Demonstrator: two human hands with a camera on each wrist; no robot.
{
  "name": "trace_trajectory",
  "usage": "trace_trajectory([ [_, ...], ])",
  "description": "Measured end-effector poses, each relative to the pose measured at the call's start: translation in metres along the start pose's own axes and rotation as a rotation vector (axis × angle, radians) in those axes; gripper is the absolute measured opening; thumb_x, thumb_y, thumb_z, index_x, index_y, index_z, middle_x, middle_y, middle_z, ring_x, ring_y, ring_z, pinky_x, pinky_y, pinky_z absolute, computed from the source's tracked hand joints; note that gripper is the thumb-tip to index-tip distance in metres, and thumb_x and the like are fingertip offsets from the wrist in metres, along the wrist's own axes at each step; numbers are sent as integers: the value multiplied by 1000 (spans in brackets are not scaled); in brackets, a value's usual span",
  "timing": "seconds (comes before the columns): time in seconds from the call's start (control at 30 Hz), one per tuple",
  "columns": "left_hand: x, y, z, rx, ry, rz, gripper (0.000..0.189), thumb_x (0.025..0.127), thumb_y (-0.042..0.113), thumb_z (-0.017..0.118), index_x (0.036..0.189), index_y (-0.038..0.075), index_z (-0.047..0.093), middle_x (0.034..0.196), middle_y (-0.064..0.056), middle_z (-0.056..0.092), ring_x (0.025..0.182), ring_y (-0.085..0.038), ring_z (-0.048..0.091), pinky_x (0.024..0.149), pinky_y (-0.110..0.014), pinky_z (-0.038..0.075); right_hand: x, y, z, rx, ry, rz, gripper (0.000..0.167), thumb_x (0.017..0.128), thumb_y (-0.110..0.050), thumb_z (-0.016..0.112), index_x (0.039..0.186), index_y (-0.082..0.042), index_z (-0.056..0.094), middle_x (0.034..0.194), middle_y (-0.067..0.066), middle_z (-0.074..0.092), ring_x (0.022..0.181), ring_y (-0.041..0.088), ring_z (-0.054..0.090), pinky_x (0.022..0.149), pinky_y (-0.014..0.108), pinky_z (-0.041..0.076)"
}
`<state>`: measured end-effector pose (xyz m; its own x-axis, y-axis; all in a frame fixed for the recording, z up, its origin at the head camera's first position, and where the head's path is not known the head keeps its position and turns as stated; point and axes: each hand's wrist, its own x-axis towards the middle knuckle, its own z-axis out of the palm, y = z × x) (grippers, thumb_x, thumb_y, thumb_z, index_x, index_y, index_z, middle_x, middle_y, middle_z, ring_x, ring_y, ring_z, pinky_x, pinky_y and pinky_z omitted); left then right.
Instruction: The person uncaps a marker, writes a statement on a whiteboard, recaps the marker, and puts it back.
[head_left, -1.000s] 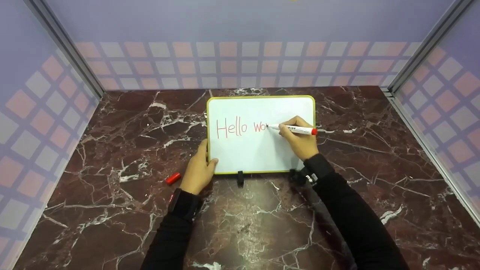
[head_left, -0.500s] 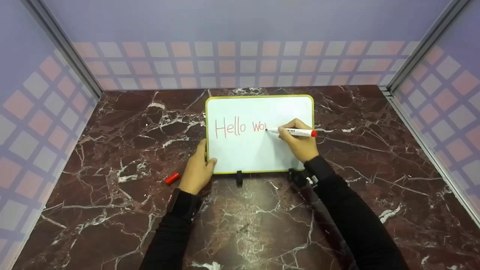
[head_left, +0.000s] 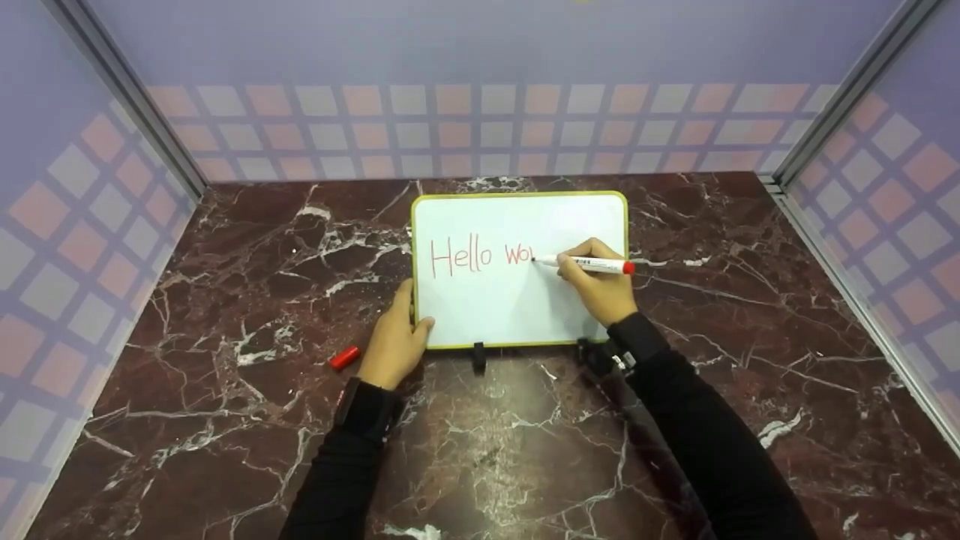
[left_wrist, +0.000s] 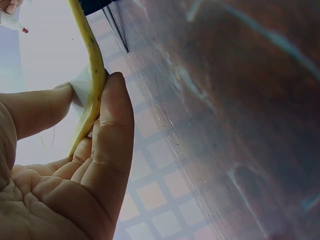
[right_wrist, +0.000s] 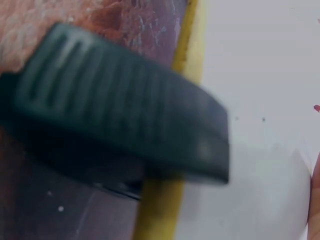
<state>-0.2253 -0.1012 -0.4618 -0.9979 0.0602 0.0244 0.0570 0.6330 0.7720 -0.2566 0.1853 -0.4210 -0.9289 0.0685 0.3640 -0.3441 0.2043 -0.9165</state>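
Note:
A whiteboard with a yellow rim bears red handwriting that reads "Hello" and then "Wo" plus a short stroke. My left hand grips the board's lower left edge; in the left wrist view the thumb is on the white face and the fingers are behind the yellow rim. In my right hand a white marker with a red end is pinched, its tip touching the board at the last stroke. Only a sliver of the right hand shows in the right wrist view.
A red marker cap lies on the dark marbled table, left of the left hand. Black clips sit at the board's lower edge; one clip looms large in the right wrist view. Patterned panels enclose the table.
The marker tip has moved slightly down, and a short red stroke now stands after the "Wo". The left hand keeps its grip on the board; the view has shifted a little.

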Motion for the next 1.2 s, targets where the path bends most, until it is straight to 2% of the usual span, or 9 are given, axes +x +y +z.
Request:
trace_trajectory([
  [0.4, 0, -2, 1, 4, 13, 20, 68, 95, 9, 60, 153, 3, 26, 129, -25, 61, 112, -36, 63, 96, -48, 50, 3, 2, 2, 79, 39, 13, 9, 88, 3, 66, 83, 10, 61, 70, -1, 67, 66, 6, 65, 65, 19, 56],
  [0.57, 0, -2, 1, -4, 16, 27, 69, 94, 8, 60, 153, 0, 24, 128, -26, 60, 111, -37, 63, 94, -49, 51, 4, 3, 3, 110, 60, 22, 9, 88, 3, 65, 80, 5, 61, 72, 0, 67, 65, 7, 64, 65, 20, 56],
  [0.7, 0, -1, 1, -6, 10, 13, 68, 95, 8, 59, 153, 2, 25, 131, -26, 59, 114, -36, 61, 96, -48, 50, 4, 3, 3, 125, 72, 22, 10, 88, 4, 65, 79, 1, 62, 72, 0, 67, 65, 8, 64, 65, 21, 56],
  [1.0, 0, -1, 2, -10, 17, 23, 69, 94, 8, 60, 153, 1, 25, 132, -26, 58, 116, -37, 60, 99, -49, 48, 3, 2, 1, 96, 73, 13, 11, 89, 2, 65, 79, 0, 62, 72, 5, 68, 64, 9, 64, 64, 21, 56],
  [1.2, 0, -2, 1, -4, 18, 22, 68, 94, 8, 60, 153, 1, 26, 130, -26, 59, 115, -38, 61, 99, -49, 48, 3, 2, 1, 110, 68, 26, 11, 89, 2, 65, 79, 0, 62, 72, 3, 68, 65, 10, 65, 65, 22, 57],
])
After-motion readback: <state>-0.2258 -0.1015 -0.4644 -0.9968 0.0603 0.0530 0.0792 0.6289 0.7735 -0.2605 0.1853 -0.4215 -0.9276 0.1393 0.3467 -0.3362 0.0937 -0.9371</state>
